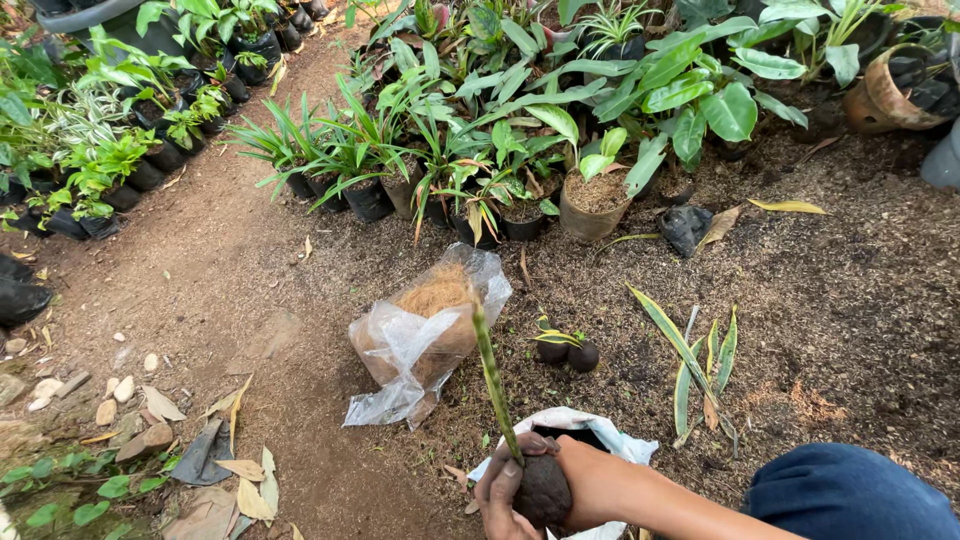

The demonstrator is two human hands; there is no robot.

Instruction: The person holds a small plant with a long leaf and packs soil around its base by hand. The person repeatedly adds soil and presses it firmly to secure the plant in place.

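While both hands press a dark soil ball around a tall striped cutting, left hand and right hand curl tight over the white bag. 2 finished balls sit nearby; loose cuttings and the bag of coconut fibre suggest more remain.

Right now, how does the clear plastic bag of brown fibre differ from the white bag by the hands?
The clear plastic bag is see-through and shows pale brown fibre; the white bag is opaque with a dark opening. The clear plastic bag sits apart on the soil; the white bag lies directly behind the hands. Both are open-topped and crumpled on the ground.
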